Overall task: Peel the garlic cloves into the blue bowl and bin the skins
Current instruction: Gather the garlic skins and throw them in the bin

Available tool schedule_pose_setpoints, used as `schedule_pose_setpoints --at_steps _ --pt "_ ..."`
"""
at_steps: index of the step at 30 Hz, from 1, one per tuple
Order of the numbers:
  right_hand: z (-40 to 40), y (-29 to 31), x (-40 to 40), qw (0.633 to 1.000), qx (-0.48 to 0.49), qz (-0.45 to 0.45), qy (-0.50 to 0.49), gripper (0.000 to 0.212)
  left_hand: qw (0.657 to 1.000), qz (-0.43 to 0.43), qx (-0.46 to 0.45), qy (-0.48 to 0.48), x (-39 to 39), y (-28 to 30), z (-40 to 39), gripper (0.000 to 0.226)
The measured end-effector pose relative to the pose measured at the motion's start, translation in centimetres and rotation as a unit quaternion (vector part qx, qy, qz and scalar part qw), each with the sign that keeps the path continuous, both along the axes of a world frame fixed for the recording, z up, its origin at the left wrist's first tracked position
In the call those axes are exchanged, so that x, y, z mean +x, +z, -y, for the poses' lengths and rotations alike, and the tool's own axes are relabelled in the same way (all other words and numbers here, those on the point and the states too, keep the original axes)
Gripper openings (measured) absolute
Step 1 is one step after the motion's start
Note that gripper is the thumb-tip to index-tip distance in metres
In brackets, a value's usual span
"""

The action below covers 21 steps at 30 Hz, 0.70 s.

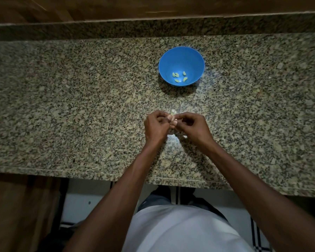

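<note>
White shirt fills the bottom of the view, with both forearms reaching forward from it over the counter (pixel 62 91) edge. Taking the bowl (pixel 198 57) as the landmark, the two hands meet well short of it on the person's side, a little left of its centre line.

Left hand (pixel 155 127) and right hand (pixel 192 125) are drawn together with fingers curled inward, pinching one garlic clove (pixel 173 113) between them. Only a pale tip of it pokes out above the thumbs toward the bowl; the rest is buried behind the knuckles, so its long axis probably runs toward the bowl, though I cannot be sure. Neither hand is released; both are clenched on the clove, seemingly working the skin loose.

A pale scrap (pixel 184 136), likely shed skin, lies on the counter just under the right hand, on the side away from the bowl. Another faint bit may sit beneath the left hand, too dim to call.

Inside the bowl lie about five peeled cloves (pixel 179 77), grouped on the near part of its floor. No bin is in view.

Judging from this, peeling is partway along. The coming move turns on the bowl lying straight ahead of the fingers and slightly right, so the right hand is the nearer one to carry the bare clove forward and drop it, while the left keeps the skin
</note>
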State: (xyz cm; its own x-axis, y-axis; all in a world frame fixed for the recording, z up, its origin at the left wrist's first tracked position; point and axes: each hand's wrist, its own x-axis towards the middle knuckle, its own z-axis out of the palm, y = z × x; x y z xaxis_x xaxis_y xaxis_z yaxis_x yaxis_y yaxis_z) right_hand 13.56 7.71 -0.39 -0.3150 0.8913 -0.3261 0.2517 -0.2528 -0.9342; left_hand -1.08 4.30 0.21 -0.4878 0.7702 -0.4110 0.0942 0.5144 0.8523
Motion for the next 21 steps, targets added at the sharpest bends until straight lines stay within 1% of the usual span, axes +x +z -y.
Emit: schedule_pose_setpoints --at_steps 3,6,8,11,13,15,17,18,21 --pt "0.0 0.1 0.4 1.000 0.022 -0.005 -0.016 0.017 0.999 0.047 0.004 -0.011 0.5 0.2 0.2 0.014" --pt "0.0 0.1 0.5 0.999 0.037 0.004 -0.013 0.015 0.998 0.061 0.001 -0.030 0.6 0.3 0.2 0.014" --pt "0.0 -0.2 0.6 0.999 0.032 0.017 -0.004 0.015 0.997 0.053 -0.007 -0.047 0.7 0.4 0.1 0.012" --pt "0.3 -0.8 0.6 1.000 -0.014 0.000 -0.019 0.014 0.998 0.026 -0.010 -0.054 0.7 0.3 0.2 0.005" --pt "0.5 -0.9 0.8 0.997 -0.058 -0.032 -0.041 0.015 0.999 0.008 -0.013 -0.038 0.5 0.3 0.4 0.004" --pt "0.6 -0.6 1.0 0.989 -0.116 -0.078 -0.050 0.018 0.999 -0.021 -0.018 -0.032 0.1 0.1 0.7 0.007" --pt "0.5 -0.3 1.1 0.981 -0.159 -0.104 -0.042 0.020 0.997 -0.052 -0.023 -0.048 -0.2 0.0 1.0 0.015" --pt "0.4 -0.2 1.1 0.979 -0.170 -0.108 -0.036 0.021 0.996 -0.056 -0.021 -0.061 -0.3 0.1 1.1 0.017" --pt "0.1 0.2 1.0 0.979 -0.172 -0.105 -0.011 0.022 0.995 -0.010 0.032 -0.098 -0.7 0.3 1.4 0.019"
